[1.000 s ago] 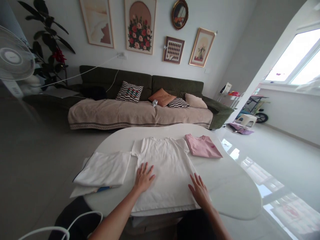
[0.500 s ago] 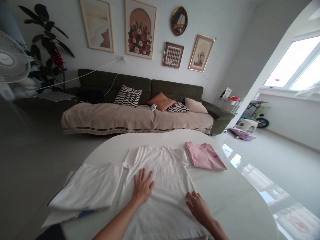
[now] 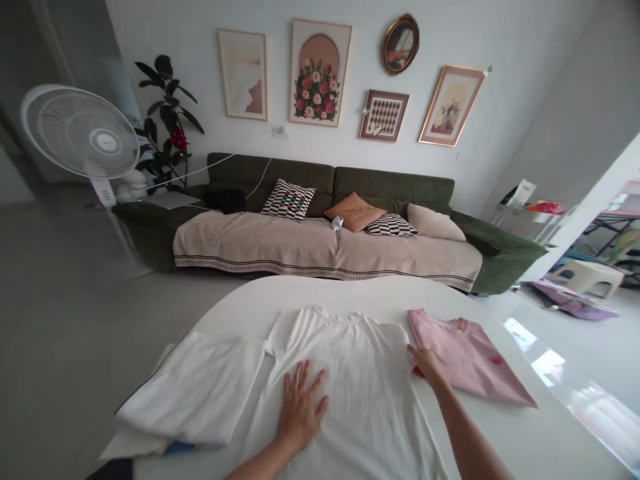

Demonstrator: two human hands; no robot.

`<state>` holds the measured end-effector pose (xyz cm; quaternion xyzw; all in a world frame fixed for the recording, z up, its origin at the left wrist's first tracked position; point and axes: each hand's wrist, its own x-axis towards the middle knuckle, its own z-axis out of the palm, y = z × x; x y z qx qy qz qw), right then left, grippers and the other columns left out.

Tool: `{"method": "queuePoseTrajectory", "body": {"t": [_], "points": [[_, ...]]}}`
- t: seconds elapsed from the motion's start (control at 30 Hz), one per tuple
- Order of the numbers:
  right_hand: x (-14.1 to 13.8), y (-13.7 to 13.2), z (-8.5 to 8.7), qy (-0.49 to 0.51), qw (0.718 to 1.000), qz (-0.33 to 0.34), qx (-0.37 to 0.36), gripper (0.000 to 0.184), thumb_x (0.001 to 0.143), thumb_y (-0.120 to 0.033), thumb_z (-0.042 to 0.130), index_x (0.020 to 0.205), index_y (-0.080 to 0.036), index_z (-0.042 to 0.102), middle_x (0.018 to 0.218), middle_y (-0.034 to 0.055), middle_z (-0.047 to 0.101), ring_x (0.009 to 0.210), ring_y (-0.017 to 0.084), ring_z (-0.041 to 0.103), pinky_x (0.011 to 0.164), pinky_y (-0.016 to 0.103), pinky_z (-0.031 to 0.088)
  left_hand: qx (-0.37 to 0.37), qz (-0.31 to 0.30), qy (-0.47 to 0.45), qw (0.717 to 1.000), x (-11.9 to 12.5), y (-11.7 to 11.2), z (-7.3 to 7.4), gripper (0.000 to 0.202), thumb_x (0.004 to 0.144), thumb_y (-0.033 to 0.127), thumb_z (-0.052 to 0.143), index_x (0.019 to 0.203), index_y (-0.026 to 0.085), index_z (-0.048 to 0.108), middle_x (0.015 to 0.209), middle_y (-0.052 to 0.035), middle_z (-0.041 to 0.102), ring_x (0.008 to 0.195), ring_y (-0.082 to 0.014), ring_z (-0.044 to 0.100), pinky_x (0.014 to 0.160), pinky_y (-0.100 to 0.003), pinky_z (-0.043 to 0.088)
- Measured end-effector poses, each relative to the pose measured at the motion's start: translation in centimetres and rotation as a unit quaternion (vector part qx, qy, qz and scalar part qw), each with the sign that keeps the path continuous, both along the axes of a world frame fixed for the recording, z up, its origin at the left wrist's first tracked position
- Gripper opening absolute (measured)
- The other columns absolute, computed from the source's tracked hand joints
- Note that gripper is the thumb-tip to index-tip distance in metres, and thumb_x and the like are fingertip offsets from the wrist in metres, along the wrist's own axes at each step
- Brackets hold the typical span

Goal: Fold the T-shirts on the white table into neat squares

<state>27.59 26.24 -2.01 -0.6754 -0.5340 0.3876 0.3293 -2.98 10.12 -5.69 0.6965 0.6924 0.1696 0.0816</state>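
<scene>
A white T-shirt (image 3: 350, 387) lies spread on the white table with its collar pointing away from me. My left hand (image 3: 300, 410) rests flat on its left half, fingers spread. At the shirt's right sleeve, my right hand (image 3: 426, 363) has its fingers curled in on the sleeve edge; the fingertips are partly hidden. Just right of that hand is a folded pink T-shirt (image 3: 475, 360). On the left lies a stack of folded white clothes (image 3: 195, 387), with a bit of blue showing underneath.
The rounded white table (image 3: 280, 293) stands before a green sofa (image 3: 395, 187) with a beige cover and several cushions. A white standing fan (image 3: 83, 133) and a plant (image 3: 167, 120) are at the left. A white stool (image 3: 590, 277) stands on the floor at the right.
My right hand has moved up from the shirt's lower right side to its right sleeve. My left hand stays flat on the shirt. The head view has turned left.
</scene>
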Motion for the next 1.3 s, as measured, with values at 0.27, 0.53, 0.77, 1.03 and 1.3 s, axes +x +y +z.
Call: {"method": "queuePoseTrajectory", "body": {"t": [0.27,0.53,0.77,1.03,1.3], "points": [[-2.1,1.9,0.2,0.202,0.974,0.021,-0.102,0.021,0.061,-0.029,0.065,0.075,-0.017,0.055,0.061,0.0039,0.064,0.061,0.019,0.063,0.058,0.029,0.052,-0.018,-0.012,-0.024,0.999,-0.2,-0.1,-0.3,0.051,0.083,0.053,0.029,0.131,0.039,0.026,0.145,0.0018,0.014,0.132,-0.0243,0.009,0.105,-0.051,0.007],[-1.7,0.2,2.3,0.347,0.922,0.126,-0.115,0.03,0.067,-0.032,0.064,0.092,-0.019,0.055,0.081,0.0056,0.067,0.083,0.022,0.062,0.072,0.03,0.052,-0.02,-0.008,-0.033,0.999,-0.1,-0.2,0.1,0.052,0.082,0.053,0.03,0.132,0.038,0.026,0.145,0.0017,0.015,0.132,-0.0237,0.007,0.105,-0.051,0.005],[-1.3,0.6,1.8,0.333,0.932,0.036,-0.134,0.027,0.066,-0.033,0.063,0.086,-0.015,0.057,0.069,0.0073,0.066,0.074,0.022,0.064,0.066,0.03,0.052,-0.019,-0.007,-0.021,1.0,0.1,-0.2,0.5,0.051,0.082,0.053,0.03,0.131,0.038,0.028,0.145,0.0011,0.016,0.132,-0.0232,0.008,0.105,-0.05,0.006],[-1.4,0.4,1.6,0.27,0.961,-0.017,-0.053,0.038,0.06,-0.031,0.068,0.093,-0.024,0.05,0.07,-0.0029,0.06,0.058,0.011,0.057,0.053,0.02,0.047,-0.024,-0.005,-0.013,1.0,0.1,-0.2,0.6,0.052,0.082,0.051,0.032,0.132,0.037,0.028,0.144,0.0022,0.017,0.132,-0.0243,0.008,0.105,-0.05,0.006],[2.3,2.3,0.8,0.072,0.99,-0.119,-0.006,0.066,0.053,-0.022,0.064,0.115,-0.022,0.038,0.064,-0.0021,0.057,0.053,0.014,0.056,0.048,0.024,0.044,-0.016,-0.009,0.003,1.0,0.1,0.0,0.2,0.052,0.083,0.052,0.03,0.132,0.039,0.024,0.145,0.0011,0.014,0.132,-0.0243,0.01,0.105,-0.051,0.007]]}}
